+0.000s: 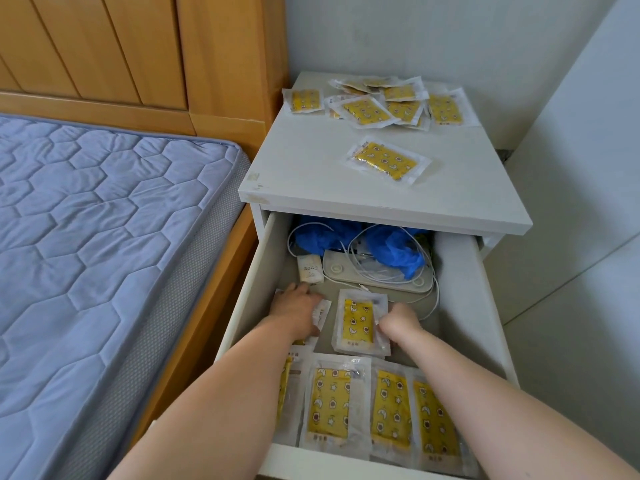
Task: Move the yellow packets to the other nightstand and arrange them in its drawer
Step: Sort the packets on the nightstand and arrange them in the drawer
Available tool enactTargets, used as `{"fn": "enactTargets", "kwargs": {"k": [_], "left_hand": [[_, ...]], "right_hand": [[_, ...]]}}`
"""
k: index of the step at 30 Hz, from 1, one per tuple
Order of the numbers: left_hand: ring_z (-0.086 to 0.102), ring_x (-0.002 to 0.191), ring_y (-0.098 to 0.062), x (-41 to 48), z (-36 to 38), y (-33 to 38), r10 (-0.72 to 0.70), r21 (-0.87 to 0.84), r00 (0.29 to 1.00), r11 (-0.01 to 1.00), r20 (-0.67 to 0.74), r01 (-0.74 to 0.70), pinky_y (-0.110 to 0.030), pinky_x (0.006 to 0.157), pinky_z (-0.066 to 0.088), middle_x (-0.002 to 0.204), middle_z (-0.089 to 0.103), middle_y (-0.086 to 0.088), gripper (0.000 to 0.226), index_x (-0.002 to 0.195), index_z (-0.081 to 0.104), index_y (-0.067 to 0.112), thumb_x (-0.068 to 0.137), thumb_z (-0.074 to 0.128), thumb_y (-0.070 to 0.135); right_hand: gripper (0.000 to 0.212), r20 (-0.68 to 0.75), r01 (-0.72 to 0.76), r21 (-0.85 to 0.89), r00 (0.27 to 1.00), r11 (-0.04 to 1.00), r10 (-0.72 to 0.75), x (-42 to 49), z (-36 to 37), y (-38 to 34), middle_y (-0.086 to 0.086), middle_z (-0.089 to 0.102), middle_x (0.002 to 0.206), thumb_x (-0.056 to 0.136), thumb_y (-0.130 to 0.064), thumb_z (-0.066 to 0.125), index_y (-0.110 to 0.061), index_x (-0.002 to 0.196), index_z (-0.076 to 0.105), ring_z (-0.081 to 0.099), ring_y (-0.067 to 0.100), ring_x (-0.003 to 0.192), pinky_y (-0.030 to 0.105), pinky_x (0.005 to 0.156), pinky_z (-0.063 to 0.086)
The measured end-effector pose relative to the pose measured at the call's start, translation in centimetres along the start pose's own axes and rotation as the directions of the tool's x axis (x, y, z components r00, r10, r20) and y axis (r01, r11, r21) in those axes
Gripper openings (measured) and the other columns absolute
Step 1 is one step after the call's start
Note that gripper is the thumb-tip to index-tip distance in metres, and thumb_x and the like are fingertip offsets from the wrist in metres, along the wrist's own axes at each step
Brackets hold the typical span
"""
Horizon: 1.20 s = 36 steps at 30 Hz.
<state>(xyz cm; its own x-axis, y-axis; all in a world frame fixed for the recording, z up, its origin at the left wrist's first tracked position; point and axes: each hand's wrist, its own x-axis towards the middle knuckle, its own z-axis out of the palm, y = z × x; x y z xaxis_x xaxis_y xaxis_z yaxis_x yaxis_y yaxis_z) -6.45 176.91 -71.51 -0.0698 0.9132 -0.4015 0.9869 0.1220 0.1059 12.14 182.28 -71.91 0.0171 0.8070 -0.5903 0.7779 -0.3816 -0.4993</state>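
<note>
Both my hands reach into the open drawer of a white nightstand. My left hand lies flat on a yellow packet at the drawer's left side, covering most of it. My right hand pinches the right edge of another yellow packet lying in the drawer's middle. Several yellow packets lie side by side in a row along the drawer's front. A loose pile of packets covers the back of the nightstand top, and one single packet lies apart, nearer the front.
The back of the drawer holds blue plastic, white cables, a flat white device and a small white box. A bed with a blue quilted mattress and wooden headboard stands left. A white wall closes the right.
</note>
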Motion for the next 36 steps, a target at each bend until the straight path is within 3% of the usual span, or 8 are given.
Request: {"fn": "enactTargets", "kwargs": {"k": [10,14,17,19,24,29,33,36], "left_hand": [[0.034,0.132,-0.026,0.3,-0.6,-0.1,-0.064,-0.091,0.995,0.994,-0.081,0.057,-0.042,0.107,0.035,0.146,0.037,-0.005,0.053,0.144,0.036,0.024,0.095,0.048,0.041],[0.026,0.139,-0.026,0.2,-0.3,0.3,0.066,-0.087,0.998,0.994,0.008,-0.065,-0.042,0.111,0.03,0.153,0.028,-0.005,0.065,0.149,0.027,0.031,0.092,0.052,0.049],[0.028,0.138,-0.026,0.1,-0.3,0.6,0.066,-0.018,0.997,0.998,0.037,-0.066,-0.043,0.109,0.032,0.151,0.032,-0.006,0.065,0.147,0.032,0.027,0.09,0.053,0.05],[0.034,0.132,-0.026,-0.2,-0.8,0.7,0.069,-0.006,0.997,0.998,-0.018,-0.069,-0.042,0.106,0.036,0.145,0.038,-0.006,0.06,0.144,0.037,0.025,0.091,0.053,0.048],[0.042,0.124,-0.024,-1.5,-3.0,2.0,0.094,0.001,0.989,0.996,-0.112,-0.095,-0.037,0.096,0.043,0.135,0.047,-0.005,0.046,0.137,0.047,0.02,0.094,0.051,0.037],[0.051,0.115,-0.022,-3.5,-7.2,3.9,0.139,-0.056,0.959,0.986,-0.245,-0.158,-0.039,0.093,0.048,0.126,0.056,-0.003,0.036,0.131,0.054,0.02,0.097,0.045,0.028],[0.055,0.107,-0.019,-4.9,-11.5,4.9,0.148,-0.102,0.892,0.972,-0.427,-0.21,-0.035,0.089,0.048,0.119,0.06,0.001,0.031,0.124,0.059,0.021,0.098,0.043,0.023],[0.057,0.103,-0.021,-5.3,-14.5,5.6,0.143,-0.137,0.825,0.957,-0.546,-0.257,-0.034,0.088,0.048,0.114,0.064,-0.002,0.029,0.117,0.064,0.017,0.096,0.043,0.017]], "right_hand": [[0.009,0.154,0.283,-0.22,0.955,0.933,-0.254,-1.3,1.1,-0.2,0.008,0.07,0.093,0.084,-0.015,0.063,-0.013,0.091,0.067,0.068,0.024,0.083,0.037,0.076,0.057],[0.02,0.201,0.345,-0.393,0.937,0.852,-0.286,-1.6,0.7,-0.5,0.003,0.068,0.1,0.083,-0.029,0.067,-0.018,0.098,0.067,0.064,0.021,0.092,0.027,0.073,0.048],[0.023,0.164,0.321,-0.46,0.947,0.828,-0.276,-1.8,0.1,-0.7,0.001,0.062,0.086,0.086,-0.039,0.062,-0.016,0.092,0.061,0.062,0.021,0.085,0.026,0.062,0.043],[0.028,0.118,0.308,-0.462,0.951,0.832,-0.286,-1.9,-0.5,-0.7,0.0,0.059,0.081,0.088,-0.042,0.058,-0.014,0.091,0.059,0.06,0.021,0.079,0.027,0.058,0.042],[0.027,0.009,0.378,-0.371,0.915,0.848,-0.404,-3.3,-2.9,-1.7,0.005,0.066,0.1,0.09,-0.033,0.053,-0.013,0.106,0.062,0.062,0.022,0.089,0.035,0.08,0.053],[0.016,-0.099,0.474,-0.349,0.839,0.808,-0.535,-5.8,-6.4,-3.3,-0.002,0.063,0.094,0.09,-0.027,0.051,-0.019,0.1,0.061,0.058,0.018,0.084,0.03,0.069,0.047],[0.009,-0.164,0.558,-0.356,0.752,0.749,-0.638,-8.0,-9.7,-4.9,-0.009,0.052,0.072,0.091,-0.021,0.049,-0.019,0.083,0.054,0.05,0.015,0.069,0.026,0.052,0.034],[0.01,-0.222,0.604,-0.335,0.695,0.723,-0.684,-9.2,-11.9,-6.2,-0.008,0.055,0.069,0.089,-0.02,0.051,-0.018,0.081,0.058,0.057,0.018,0.068,0.028,0.056,0.045]]}}
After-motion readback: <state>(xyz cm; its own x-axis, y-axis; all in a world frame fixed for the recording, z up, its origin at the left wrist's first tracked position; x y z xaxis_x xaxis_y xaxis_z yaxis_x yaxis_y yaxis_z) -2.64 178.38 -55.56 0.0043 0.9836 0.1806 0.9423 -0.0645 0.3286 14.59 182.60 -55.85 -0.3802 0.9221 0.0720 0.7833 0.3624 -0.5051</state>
